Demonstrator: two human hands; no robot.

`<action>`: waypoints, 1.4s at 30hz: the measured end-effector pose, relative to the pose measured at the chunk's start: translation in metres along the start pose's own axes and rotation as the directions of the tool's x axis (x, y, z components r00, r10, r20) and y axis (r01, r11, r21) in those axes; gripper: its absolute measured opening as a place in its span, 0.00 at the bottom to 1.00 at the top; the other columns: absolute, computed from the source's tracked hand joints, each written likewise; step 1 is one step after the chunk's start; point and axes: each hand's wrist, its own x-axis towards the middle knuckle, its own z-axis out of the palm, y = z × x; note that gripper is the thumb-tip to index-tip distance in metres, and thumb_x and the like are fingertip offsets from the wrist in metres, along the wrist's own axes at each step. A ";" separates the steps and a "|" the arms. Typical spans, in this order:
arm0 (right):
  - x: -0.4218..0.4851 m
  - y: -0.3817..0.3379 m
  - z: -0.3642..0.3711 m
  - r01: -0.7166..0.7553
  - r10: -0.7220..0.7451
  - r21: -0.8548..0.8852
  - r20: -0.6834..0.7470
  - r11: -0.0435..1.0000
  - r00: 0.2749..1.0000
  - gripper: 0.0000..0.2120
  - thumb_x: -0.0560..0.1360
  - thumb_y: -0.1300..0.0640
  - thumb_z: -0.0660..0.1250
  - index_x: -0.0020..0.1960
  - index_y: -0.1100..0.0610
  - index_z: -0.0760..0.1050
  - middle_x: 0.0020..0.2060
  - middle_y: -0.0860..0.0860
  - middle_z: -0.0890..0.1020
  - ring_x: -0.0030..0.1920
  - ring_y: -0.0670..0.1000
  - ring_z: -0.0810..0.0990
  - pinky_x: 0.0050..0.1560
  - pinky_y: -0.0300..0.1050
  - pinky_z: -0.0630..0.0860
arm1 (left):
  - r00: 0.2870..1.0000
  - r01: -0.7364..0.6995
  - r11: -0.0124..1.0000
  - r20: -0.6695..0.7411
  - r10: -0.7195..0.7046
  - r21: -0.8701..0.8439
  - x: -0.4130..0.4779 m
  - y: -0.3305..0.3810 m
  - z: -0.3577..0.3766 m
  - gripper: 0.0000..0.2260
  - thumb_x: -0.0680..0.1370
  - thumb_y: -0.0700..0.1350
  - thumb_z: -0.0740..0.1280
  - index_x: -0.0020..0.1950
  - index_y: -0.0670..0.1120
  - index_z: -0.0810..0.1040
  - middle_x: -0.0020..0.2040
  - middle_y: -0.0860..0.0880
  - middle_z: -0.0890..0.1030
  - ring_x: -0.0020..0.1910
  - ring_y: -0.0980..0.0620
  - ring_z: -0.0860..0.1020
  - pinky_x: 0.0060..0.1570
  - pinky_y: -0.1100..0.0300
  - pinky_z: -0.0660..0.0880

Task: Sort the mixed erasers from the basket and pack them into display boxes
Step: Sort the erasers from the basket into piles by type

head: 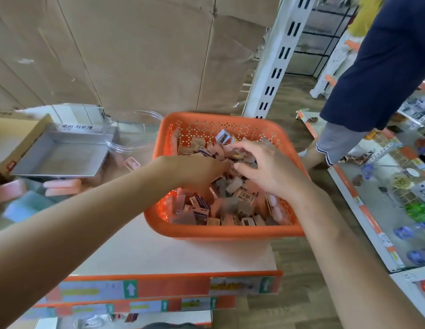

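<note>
An orange plastic basket [194, 231] sits on the white shelf top, filled with several small boxed erasers [244, 200] in pink, grey and tan. Both my hands are inside it. My left hand [199, 172] reaches in from the left with its fingers buried among the erasers; what it holds is hidden. My right hand [266, 167] hovers over the pile with curled fingers, and its fingertips pinch an eraser near the basket's middle. A grey display box [64, 155] stands open to the left, with Korean lettering on its back flap.
Pink erasers [61, 186] lie below the grey box, beside a cardboard box [19, 138] and a clear round tub [135, 134]. Cardboard cartons form the back wall. A person in a navy shirt [377, 74] stands at right, by a stocked shelf [396, 198].
</note>
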 end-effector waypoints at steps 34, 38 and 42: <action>0.019 -0.062 0.033 0.138 0.083 -0.349 0.550 0.927 0.831 0.26 0.71 0.45 0.71 0.61 0.60 0.74 0.54 0.55 0.79 0.51 0.55 0.79 0.51 0.51 0.77 | 0.891 0.029 0.992 -0.446 -0.082 -0.124 -0.041 -0.033 -0.014 0.14 0.76 0.45 0.66 0.60 0.47 0.70 0.52 0.49 0.78 0.43 0.51 0.72 0.40 0.57 0.68; 0.021 -0.062 0.034 0.107 0.085 -0.286 0.584 0.952 0.807 0.26 0.71 0.48 0.72 0.63 0.59 0.72 0.52 0.53 0.79 0.45 0.52 0.77 0.41 0.45 0.74 | 0.887 0.033 0.992 -0.455 -0.084 -0.120 -0.042 -0.033 -0.013 0.14 0.76 0.46 0.66 0.60 0.47 0.71 0.53 0.48 0.78 0.45 0.49 0.74 0.39 0.57 0.66; 0.020 -0.064 0.035 0.094 0.023 -0.146 0.644 0.985 0.765 0.26 0.71 0.55 0.72 0.66 0.56 0.69 0.56 0.52 0.78 0.51 0.52 0.78 0.50 0.45 0.76 | 0.884 0.034 0.992 -0.459 -0.085 -0.118 -0.041 -0.032 -0.012 0.15 0.75 0.47 0.66 0.60 0.47 0.71 0.52 0.47 0.78 0.47 0.47 0.74 0.41 0.55 0.69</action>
